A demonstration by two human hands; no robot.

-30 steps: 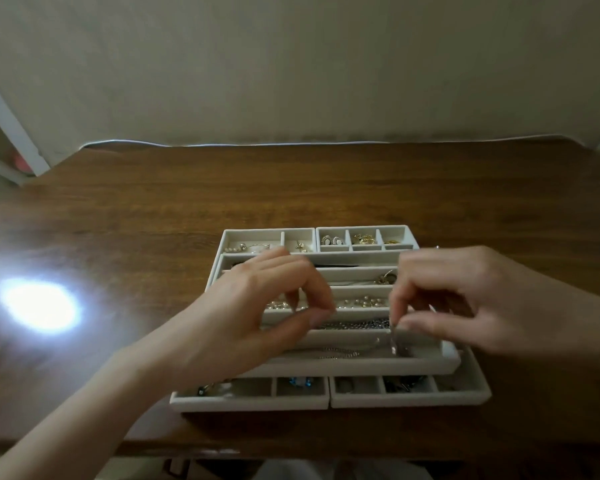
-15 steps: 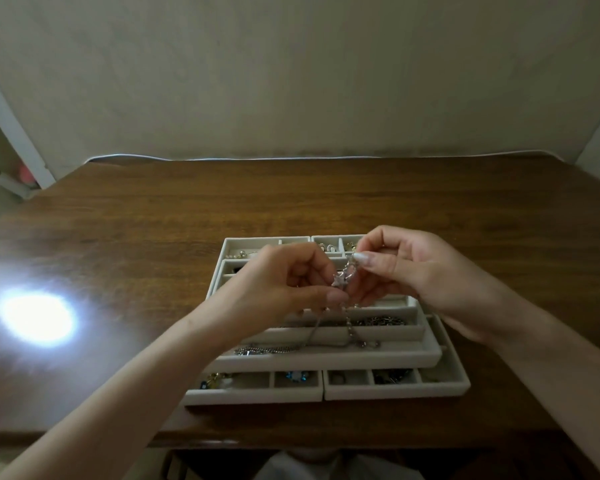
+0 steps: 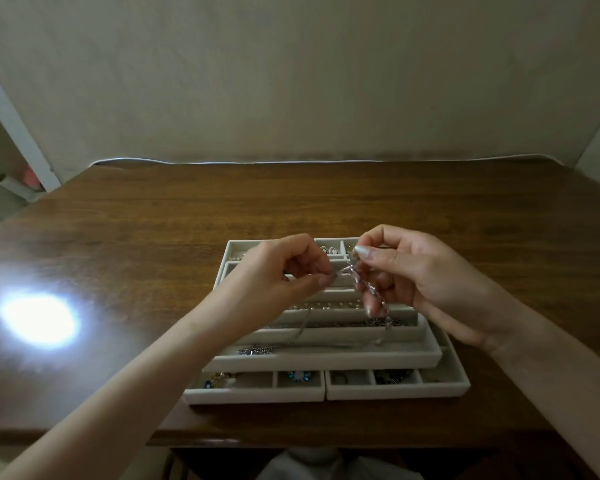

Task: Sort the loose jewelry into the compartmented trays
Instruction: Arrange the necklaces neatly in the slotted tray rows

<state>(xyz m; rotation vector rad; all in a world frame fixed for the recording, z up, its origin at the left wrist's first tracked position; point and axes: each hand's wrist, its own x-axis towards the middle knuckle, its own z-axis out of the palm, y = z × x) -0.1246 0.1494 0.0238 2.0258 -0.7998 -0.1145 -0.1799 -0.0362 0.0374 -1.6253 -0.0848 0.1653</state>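
White compartmented trays (image 3: 326,363) are stacked on the wooden table, with chains, pearls and small pieces in their slots. Above them I hold a silver chain bracelet (image 3: 369,288) between both hands. My left hand (image 3: 278,282) pinches its left end between thumb and fingers. My right hand (image 3: 406,271) pinches the other end, and the chain hangs down in front of its fingers toward the long tray. A thin silver chain (image 3: 293,337) trails from under my left hand into a long slot.
A bright light spot (image 3: 39,322) glares on the table (image 3: 153,237) at left. A plain wall stands behind the table's far edge. A blue-stoned piece (image 3: 297,376) lies in a front compartment. The table's near edge is just below the trays.
Both hands have risen from the long tray and come together above it, lifting the silver bracelet out. The view has shifted slightly.
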